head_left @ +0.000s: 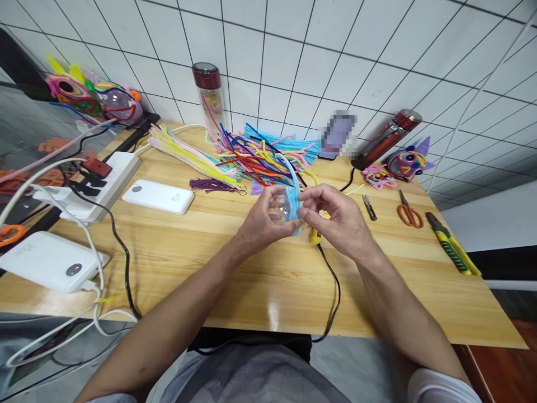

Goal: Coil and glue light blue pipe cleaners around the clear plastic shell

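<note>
"Blue fuzzy stems (pixel 292 204) go around the clear cup (pixel 277 211). Where is it?"

"In the middle of the frame. It seems to be up off the table (pixel 260 285). The left hand (pixel 260 217) is curled around it, fingers only as wide apart as the cup."

"And the right hand (pixel 338 215)?"

"Its thumb and pointer are close together, touching the blue edge. Maybe they pinch a stem, but I can't tell."

"What step is this?"

"I think it's winding. One loose end (pixel 292 170) bends up like a hook, so the next move seems to call for a snug pull, with the cup held steady."

"What's it made of?"

"The cup looks like shiny, round plastic. The stems look soft and bendy. More lie in a messy, bright heap (pixel 255 157) at upper middle, on smooth, stripy wood."
</note>
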Available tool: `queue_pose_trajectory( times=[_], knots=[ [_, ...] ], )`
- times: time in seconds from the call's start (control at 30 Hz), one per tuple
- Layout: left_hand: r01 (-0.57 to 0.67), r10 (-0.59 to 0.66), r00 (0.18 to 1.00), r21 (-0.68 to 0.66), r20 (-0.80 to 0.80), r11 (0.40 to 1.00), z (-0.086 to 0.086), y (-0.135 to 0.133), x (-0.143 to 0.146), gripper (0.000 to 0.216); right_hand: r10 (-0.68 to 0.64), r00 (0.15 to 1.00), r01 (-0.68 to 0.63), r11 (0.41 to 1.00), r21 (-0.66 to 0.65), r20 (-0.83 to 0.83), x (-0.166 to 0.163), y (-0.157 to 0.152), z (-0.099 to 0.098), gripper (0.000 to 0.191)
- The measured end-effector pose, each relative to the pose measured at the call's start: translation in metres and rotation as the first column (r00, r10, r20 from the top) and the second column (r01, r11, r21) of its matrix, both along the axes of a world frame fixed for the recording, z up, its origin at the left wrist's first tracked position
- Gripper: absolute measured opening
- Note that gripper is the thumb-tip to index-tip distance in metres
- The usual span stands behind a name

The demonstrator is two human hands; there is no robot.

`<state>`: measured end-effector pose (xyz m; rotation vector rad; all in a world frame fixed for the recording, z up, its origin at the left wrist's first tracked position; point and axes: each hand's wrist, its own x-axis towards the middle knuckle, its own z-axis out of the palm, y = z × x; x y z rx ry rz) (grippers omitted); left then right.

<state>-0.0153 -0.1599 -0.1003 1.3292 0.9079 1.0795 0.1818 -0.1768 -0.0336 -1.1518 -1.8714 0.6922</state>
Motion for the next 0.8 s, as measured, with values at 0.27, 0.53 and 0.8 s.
queue_pose_trajectory(
  times=[0.27, 0.53, 0.8],
  knots=[
    [0.004, -0.004, 1.000, 0.005, -0.011, 1.000, -0.001, 0.000, 0.000, 0.090, 0.029, 0.985, -0.055, 0.987, 0.152, 0.167, 0.004, -0.001, 0.005, 0.013],
    [0.036, -0.037, 0.999, 0.015, 0.010, 0.999, -0.005, 0.000, 0.000, 0.087, 0.011, 0.973, -0.063, 0.974, 0.217, 0.232, 0.001, -0.005, 0.004, 0.022],
    [0.025, -0.024, 0.999, -0.030, 0.032, 0.999, -0.002, 0.004, -0.002, 0.085, 0.028, 0.983, -0.065, 0.978, 0.201, 0.181, -0.003, -0.002, -0.007, 0.023]
  ],
)
